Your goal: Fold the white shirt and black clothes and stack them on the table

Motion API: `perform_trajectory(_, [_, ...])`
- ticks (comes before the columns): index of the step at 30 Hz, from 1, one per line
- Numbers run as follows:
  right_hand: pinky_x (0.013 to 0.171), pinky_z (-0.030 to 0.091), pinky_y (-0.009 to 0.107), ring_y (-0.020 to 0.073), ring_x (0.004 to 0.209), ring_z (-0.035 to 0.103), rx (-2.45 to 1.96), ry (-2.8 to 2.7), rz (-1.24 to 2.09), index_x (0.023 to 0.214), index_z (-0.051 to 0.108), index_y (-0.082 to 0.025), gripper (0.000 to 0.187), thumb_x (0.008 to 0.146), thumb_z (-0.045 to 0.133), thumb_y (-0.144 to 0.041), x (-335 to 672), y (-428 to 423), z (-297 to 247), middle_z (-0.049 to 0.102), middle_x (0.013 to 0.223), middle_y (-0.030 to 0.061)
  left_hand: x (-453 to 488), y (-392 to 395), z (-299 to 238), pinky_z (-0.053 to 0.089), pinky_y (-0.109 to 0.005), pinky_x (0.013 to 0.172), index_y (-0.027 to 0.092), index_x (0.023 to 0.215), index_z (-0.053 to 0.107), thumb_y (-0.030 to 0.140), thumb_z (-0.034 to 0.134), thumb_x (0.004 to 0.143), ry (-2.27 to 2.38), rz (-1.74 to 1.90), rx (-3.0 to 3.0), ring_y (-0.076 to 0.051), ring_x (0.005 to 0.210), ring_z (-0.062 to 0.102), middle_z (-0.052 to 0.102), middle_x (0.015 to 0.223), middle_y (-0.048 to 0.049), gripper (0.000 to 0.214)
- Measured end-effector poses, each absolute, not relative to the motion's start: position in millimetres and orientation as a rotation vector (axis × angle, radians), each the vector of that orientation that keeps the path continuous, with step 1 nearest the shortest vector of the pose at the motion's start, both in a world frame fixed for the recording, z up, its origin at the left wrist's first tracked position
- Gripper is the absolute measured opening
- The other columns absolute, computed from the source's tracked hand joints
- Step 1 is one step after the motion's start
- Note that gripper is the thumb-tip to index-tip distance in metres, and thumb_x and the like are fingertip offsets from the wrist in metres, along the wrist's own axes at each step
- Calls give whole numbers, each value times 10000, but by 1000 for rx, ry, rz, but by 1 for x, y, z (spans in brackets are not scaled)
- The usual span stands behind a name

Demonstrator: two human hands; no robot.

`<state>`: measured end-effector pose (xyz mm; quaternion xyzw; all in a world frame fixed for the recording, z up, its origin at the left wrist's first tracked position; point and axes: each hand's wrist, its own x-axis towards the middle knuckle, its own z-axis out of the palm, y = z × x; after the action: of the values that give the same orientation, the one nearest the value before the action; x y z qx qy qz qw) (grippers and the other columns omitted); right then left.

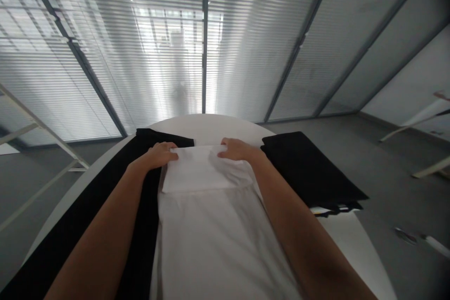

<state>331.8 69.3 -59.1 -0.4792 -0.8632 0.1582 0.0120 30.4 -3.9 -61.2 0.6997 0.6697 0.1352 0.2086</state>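
Observation:
A white cloth garment (pixel 218 239) lies lengthwise on the table in front of me, its far end folded over into a flat band. My left hand (pixel 162 153) grips the far left corner of that fold, thumb on top and fingers beyond the edge. At the far right corner, my right hand (pixel 236 149) pinches the same folded edge. Black fabric (pixel 101 192) is spread along the left, partly under my left forearm. To the right of my right arm sits a folded black cloth stack (pixel 309 168), with a little white and yellow showing beneath it.
The white round-ended table (pixel 218 124) carries all the cloth. Beyond it stands a glass wall with blinds (pixel 239 56). Pale furniture legs show at the left (pixel 42 124) and right (pixel 432 167). Blurred small objects (pixel 406 235) lie at lower right on the grey floor.

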Motion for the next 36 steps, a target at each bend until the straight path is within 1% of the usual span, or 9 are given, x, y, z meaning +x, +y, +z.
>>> perform_trajectory(3, [824,470,314,251,994,620,-1445,-2685,526,1163,591,-189,417,768,643,-310,336,68,-52,658,1146,112,23,-3,-61,484,-319,736,172,955,690,381,620,672,1775,514,1873,-240,821,644,700,907,-60,358])
perform_trajectory(7, [835,457,298,228,984,613,-1360,-2624,517,1091,615,-190,364,731,660,-223,342,67,-43,664,1123,86,29,-4,-54,461,-290,659,169,889,677,382,650,652,1788,658,1850,-202,723,618,671,782,-22,320])
perform_trajectory(11, [880,441,310,220,1009,600,-1344,-2461,448,1068,616,-203,327,749,680,-243,346,68,-36,661,1123,65,39,-4,-43,453,-289,672,168,891,679,415,655,682,1896,843,1852,-177,690,584,647,757,-14,325])
perform_trajectory(14, [923,423,335,224,1041,580,-1315,-2254,298,1091,598,-213,285,809,614,-255,345,66,-27,654,1127,56,46,-5,-33,455,-292,716,176,937,671,424,625,735,2025,1150,1835,-163,709,563,644,818,-20,323])
perform_trajectory(18, [978,389,388,255,1117,540,-1264,-2177,177,1182,569,-209,343,843,550,-256,344,64,-16,626,1192,67,51,-9,-20,449,-280,717,179,933,661,414,611,763,2004,1405,1833,-147,701,539,626,812,-6,294])
perform_trajectory(22, [1021,363,380,247,1152,528,-1241,-2258,153,1232,579,-199,389,848,546,-245,351,64,-9,602,1242,75,53,-17,-8,435,-264,672,179,914,664,418,637,753,1929,1357,1866,-145,690,540,627,771,2,290])
perform_trajectory(26, [986,399,336,231,1088,571,-1246,-2381,250,1153,646,-178,348,814,595,-238,367,60,4,639,1171,80,51,-30,11,436,-260,654,181,887,670,422,676,719,1786,1203,1958,-156,725,562,645,802,-11,293])
perform_trajectory(33, [779,465,277,199,864,628,-1241,-2648,733,928,693,-210,233,703,646,-250,399,27,44,698,933,28,48,-74,55,494,-288,630,237,837,669,474,670,723,1335,565,1947,-174,687,619,666,781,-24,263])
perform_trajectory(36, [705,471,263,181,778,630,-1244,-2721,950,846,701,-218,160,712,631,-272,404,10,56,697,819,14,52,-90,69,507,-313,605,249,888,685,508,642,739,1288,459,1906,-190,658,630,674,765,-45,302])
